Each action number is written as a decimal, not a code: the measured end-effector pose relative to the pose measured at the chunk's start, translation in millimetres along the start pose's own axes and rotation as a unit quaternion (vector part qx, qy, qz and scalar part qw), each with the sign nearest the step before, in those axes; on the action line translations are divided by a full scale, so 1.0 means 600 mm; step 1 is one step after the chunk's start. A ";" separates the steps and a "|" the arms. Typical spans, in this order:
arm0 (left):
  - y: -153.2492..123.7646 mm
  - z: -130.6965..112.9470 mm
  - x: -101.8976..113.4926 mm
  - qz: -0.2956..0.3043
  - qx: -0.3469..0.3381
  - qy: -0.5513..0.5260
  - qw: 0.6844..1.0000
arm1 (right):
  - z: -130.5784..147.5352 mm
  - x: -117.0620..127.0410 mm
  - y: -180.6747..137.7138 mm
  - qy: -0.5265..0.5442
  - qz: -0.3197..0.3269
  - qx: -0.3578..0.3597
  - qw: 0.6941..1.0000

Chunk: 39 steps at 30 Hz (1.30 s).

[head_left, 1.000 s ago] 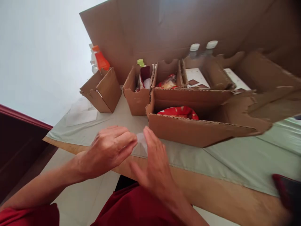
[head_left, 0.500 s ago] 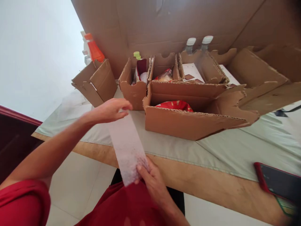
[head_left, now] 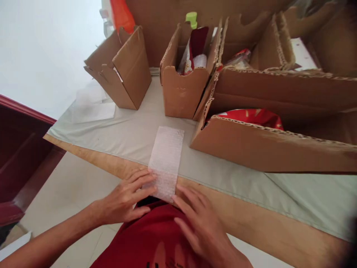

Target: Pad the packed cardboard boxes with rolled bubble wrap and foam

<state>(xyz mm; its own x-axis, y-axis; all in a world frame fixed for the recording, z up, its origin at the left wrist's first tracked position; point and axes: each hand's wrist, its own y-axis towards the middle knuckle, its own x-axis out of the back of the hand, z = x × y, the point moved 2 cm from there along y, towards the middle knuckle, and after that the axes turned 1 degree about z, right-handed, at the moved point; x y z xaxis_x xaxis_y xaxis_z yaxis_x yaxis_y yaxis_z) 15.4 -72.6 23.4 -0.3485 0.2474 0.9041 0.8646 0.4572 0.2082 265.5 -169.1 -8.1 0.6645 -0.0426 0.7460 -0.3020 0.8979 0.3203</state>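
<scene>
A strip of bubble wrap (head_left: 167, 154) lies flat across the near edge of the cloth-covered table, its lower end over the bare wood by my body. My left hand (head_left: 126, 197) rests at its lower left side, fingers apart and fingertips touching it. On the lower right corner, the fingertips of my right hand (head_left: 199, 216) touch the wrap, with the fingers spread. Neither hand grips anything.
Beyond the wrap stand several cardboard boxes, among them a narrow box (head_left: 181, 93) and a wide front box (head_left: 279, 152) with a red packet (head_left: 253, 117). A left box (head_left: 134, 70) sits near an orange bottle (head_left: 122, 16). White sheets (head_left: 93, 111) lie at left.
The bubble wrap has gone from being held up in my right hand to lying on the table edge. My left hand has come down and back beside it. The view has shifted left and closer.
</scene>
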 end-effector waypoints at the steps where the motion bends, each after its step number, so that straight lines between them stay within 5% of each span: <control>1: -0.003 -0.003 -0.013 -0.003 -0.008 0.009 1.000 | 0.003 -0.010 0.017 -0.035 0.025 0.026 0.999; 4: 0.000 0.002 -0.035 -0.045 -0.014 0.021 0.999 | 0.008 -0.032 0.052 -0.082 0.046 0.044 0.995; 8: 0.010 0.013 -0.030 -0.108 0.014 -0.051 0.993 | 0.008 -0.031 0.063 -0.031 -0.028 0.021 0.999; 15: 0.041 0.029 -0.016 -0.140 0.157 -0.075 0.975 | -0.016 -0.026 0.087 0.064 -0.089 -0.142 0.984; 19: 0.048 0.042 -0.031 -0.119 0.198 -0.056 0.971 | -0.019 -0.012 0.085 0.022 -0.119 -0.135 0.983; 21: 0.050 0.046 -0.038 -0.113 0.193 -0.057 0.973 | -0.011 -0.006 0.077 -0.019 -0.121 -0.091 0.988; 27: 0.049 0.049 -0.034 -0.122 0.169 -0.005 0.978 | -0.004 -0.027 0.077 -0.108 0.005 -0.027 0.994; 34: 0.035 0.035 -0.020 -0.117 0.063 -0.050 0.990 | -0.012 -0.020 0.097 0.000 -0.043 -0.051 0.998; 39: 0.049 0.041 -0.035 -0.130 0.125 -0.075 0.981 | -0.020 -0.008 0.091 -0.013 -0.094 -0.084 0.992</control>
<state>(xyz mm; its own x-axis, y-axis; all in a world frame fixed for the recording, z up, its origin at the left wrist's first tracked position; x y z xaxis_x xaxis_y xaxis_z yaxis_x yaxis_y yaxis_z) 39.2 -43.4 1.7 -0.6110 0.2097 0.7633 0.6306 0.7119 0.3091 253.9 -114.6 -0.9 0.6797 -0.2260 0.6978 -0.0539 0.9334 0.3548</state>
